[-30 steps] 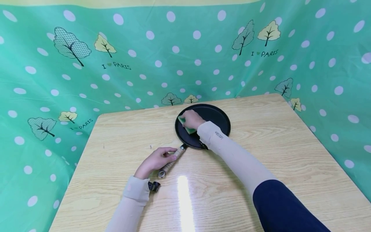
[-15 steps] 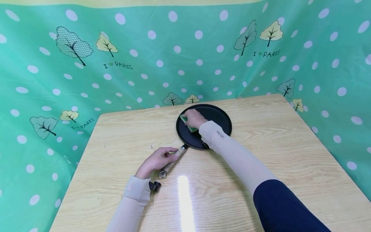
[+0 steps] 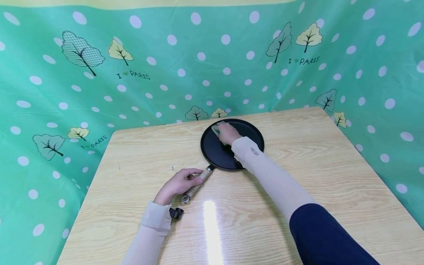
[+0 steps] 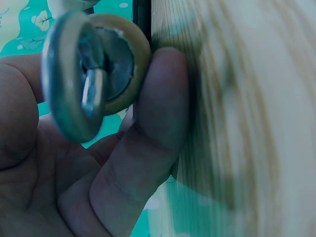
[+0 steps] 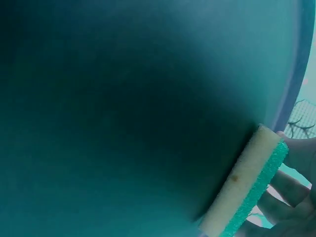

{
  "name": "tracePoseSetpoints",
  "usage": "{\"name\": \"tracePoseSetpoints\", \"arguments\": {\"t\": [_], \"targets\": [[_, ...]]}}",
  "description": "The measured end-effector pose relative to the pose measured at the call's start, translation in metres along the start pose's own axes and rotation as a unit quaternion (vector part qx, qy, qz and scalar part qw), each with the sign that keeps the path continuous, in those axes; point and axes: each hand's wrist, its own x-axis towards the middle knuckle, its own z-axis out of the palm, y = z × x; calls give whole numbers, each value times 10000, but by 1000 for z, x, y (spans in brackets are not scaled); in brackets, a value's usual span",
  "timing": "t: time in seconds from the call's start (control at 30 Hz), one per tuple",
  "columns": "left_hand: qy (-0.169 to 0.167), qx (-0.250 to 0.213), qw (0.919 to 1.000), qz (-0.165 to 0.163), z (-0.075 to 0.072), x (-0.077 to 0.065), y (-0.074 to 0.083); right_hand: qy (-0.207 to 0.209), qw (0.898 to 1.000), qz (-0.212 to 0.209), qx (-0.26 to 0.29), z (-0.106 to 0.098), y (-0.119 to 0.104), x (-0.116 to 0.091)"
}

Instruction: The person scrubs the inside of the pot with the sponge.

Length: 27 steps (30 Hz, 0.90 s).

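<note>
A round, shallow black frying pan (image 3: 215, 152) lies on the wooden table, its handle (image 3: 195, 188) pointing toward the near left. My left hand (image 3: 180, 181) holds that handle between thumb and fingers; the left wrist view shows the metal hanging ring (image 4: 74, 79) at its end. Over the upper part of the pan, my right hand (image 3: 228, 133) grips a sponge (image 5: 247, 185) with a pale yellow layer and a green scouring layer. The yellow side faces the pan surface, near the rim in the right wrist view. From the head, the right hand hides most of the sponge.
The wooden table (image 3: 298, 158) extends around the pan on all sides. A green polka-dot cloth (image 3: 205, 70) printed with trees hangs behind and beside it. A tiny object (image 3: 172, 168) lies left of the handle. Light glares off the table's near part.
My right hand has moved the sponge up and to the right across the pan, toward its far side. My left hand keeps its hold on the handle, and the pan stays in place.
</note>
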Motion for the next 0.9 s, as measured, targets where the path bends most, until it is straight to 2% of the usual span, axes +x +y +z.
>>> {"name": "tracePoseSetpoints", "arguments": {"t": [0.63, 0.9], "targets": [[10, 18, 10000, -27, 2, -2, -1, 11, 9998, 151, -137, -8, 29, -4], [33, 52, 10000, -15, -1, -2, -1, -42, 9998, 187, 41, -20, 38, -8]]}}
